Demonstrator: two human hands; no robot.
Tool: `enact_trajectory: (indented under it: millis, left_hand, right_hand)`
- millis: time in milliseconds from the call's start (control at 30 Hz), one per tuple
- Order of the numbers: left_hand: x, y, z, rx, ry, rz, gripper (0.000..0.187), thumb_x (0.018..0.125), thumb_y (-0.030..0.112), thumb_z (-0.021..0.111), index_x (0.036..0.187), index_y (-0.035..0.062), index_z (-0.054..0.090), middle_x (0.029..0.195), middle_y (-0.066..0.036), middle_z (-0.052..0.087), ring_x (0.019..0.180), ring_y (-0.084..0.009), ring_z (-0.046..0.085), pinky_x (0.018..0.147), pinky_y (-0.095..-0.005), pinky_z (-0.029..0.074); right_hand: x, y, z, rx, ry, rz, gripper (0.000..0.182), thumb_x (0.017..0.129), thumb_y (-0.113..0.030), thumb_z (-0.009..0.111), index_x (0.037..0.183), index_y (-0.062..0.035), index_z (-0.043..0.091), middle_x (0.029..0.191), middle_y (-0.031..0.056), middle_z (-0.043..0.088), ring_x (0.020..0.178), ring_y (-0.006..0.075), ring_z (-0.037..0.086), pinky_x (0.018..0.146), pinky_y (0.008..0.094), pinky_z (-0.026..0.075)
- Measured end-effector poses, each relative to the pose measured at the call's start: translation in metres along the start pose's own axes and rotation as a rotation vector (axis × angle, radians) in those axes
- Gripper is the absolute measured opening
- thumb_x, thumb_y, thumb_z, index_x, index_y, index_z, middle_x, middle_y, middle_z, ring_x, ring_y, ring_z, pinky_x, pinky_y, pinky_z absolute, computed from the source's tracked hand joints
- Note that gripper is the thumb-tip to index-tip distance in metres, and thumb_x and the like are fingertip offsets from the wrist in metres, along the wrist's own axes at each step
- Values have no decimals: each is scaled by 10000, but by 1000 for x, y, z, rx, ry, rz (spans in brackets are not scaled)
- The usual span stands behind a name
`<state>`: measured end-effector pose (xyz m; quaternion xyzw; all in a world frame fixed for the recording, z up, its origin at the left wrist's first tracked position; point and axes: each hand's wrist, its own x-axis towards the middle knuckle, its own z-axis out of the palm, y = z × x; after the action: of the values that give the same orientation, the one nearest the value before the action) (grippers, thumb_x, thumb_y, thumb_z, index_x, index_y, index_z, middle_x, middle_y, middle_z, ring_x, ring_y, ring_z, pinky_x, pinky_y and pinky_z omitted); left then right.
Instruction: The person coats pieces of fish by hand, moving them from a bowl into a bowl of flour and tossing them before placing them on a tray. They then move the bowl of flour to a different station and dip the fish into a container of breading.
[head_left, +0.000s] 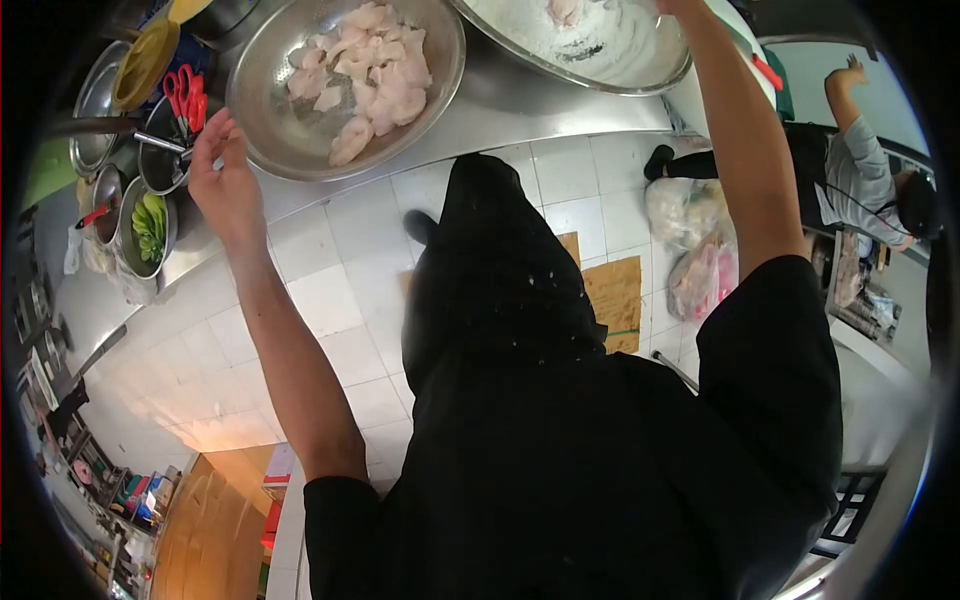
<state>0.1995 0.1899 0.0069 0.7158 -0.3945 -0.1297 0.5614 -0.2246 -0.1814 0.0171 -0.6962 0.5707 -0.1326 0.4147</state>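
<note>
My left hand (226,172) is beside the left rim of a wide metal colander (262,120), its fingers loosely bent and apart with nothing visible in them. Pale slices of raw meat (385,70) lie in the colander, heaped toward its right side. To the right, a large metal bowl (600,82) holds white flour (640,45) with a piece of meat (566,10) in it. My right hand (682,6) reaches over that bowl's far right rim, mostly cut off by the top edge, its fingers hidden.
Red-handled scissors (184,95) stand in a container left of my left hand. Below it sits a bowl of green vegetables (150,232). Plastic bags (690,215) and flattened cardboard (613,295) lie on the tiled floor. Another person (865,170) stands at right with an arm raised.
</note>
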Motion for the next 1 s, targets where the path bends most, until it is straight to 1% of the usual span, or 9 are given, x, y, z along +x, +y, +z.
enact_trajectory:
  millis: [167, 267, 333, 400, 533, 600, 800, 867, 1000]
  left_hand:
    - [8, 8, 17, -47, -13, 31, 256, 828, 66, 559, 1073, 19, 614, 955, -67, 633, 857, -130, 553, 822, -262, 424]
    - [16, 35, 43, -66, -55, 76, 248, 823, 69, 562, 1062, 39, 620, 953, -54, 632, 861, -131, 555, 816, -260, 427]
    - [17, 51, 68, -84, -137, 55, 235, 821, 77, 564, 1048, 60, 625, 934, -46, 627, 857, -156, 551, 809, -284, 433]
    - [16, 58, 96, -53, -170, 111, 230, 822, 84, 562, 1043, 71, 625, 904, -56, 627, 837, -202, 554, 792, -322, 442]
    - [12, 62, 133, -61, -187, 125, 230, 818, 133, 579, 1036, 78, 625, 898, -78, 627, 863, -240, 545, 798, -353, 436]
    - [7, 62, 155, -42, -264, -79, 295, 816, 214, 595, 1064, 55, 606, 909, -101, 631, 926, -257, 543, 818, -364, 425]
    - [6, 83, 232, 422, -128, -28, 513, 810, 289, 603, 1206, -6, 465, 1101, -199, 552, 1072, -359, 477, 897, -440, 389]
    - [8, 72, 244, 392, -152, -58, 511, 807, 240, 590, 1221, -15, 435, 1156, -227, 506, 1098, -399, 443, 930, -464, 363]
    - [6, 57, 266, 455, -60, -4, 407, 759, 77, 542, 1134, -74, 492, 1041, -269, 561, 987, -423, 509, 888, -472, 374]
  right_hand:
    - [-28, -24, 6, -238, 57, -12, 359, 928, -267, 448, 1203, -50, 526, 1175, 100, 563, 1052, 226, 532, 901, 405, 421]
    - [-31, -38, 12, 133, -301, -101, 313, 928, -214, 436, 1124, -10, 570, 1038, 146, 617, 927, 251, 594, 884, 421, 443]
    - [-46, -43, 20, -225, -50, -59, 422, 919, -306, 473, 1249, -44, 476, 1234, 79, 513, 1064, 178, 485, 919, 333, 385]
    - [-87, -114, 20, -491, -295, -41, 381, 882, -240, 496, 1203, -36, 478, 1156, 104, 553, 1024, 198, 521, 877, 345, 411]
    - [7, 24, 29, -505, -439, -17, 333, 813, -262, 590, 1010, 2, 635, 845, 168, 649, 720, 209, 642, 567, 357, 503]
    - [-34, 5, 66, -932, -433, -52, 413, 790, -301, 601, 1031, 33, 621, 958, 193, 639, 817, 252, 620, 750, 369, 473]
    - [-40, -50, 122, 227, -390, -234, 449, 796, -204, 564, 1172, 28, 487, 1110, 241, 557, 1029, 344, 553, 888, 393, 435]
    - [23, -3, 90, -350, -125, -555, 453, 804, -248, 570, 1144, 45, 505, 1106, 244, 562, 1034, 348, 554, 900, 395, 436]
    - [87, 61, 29, -696, -54, -70, 575, 796, -398, 584, 1103, 84, 520, 1106, 262, 569, 1045, 371, 551, 881, 408, 449]
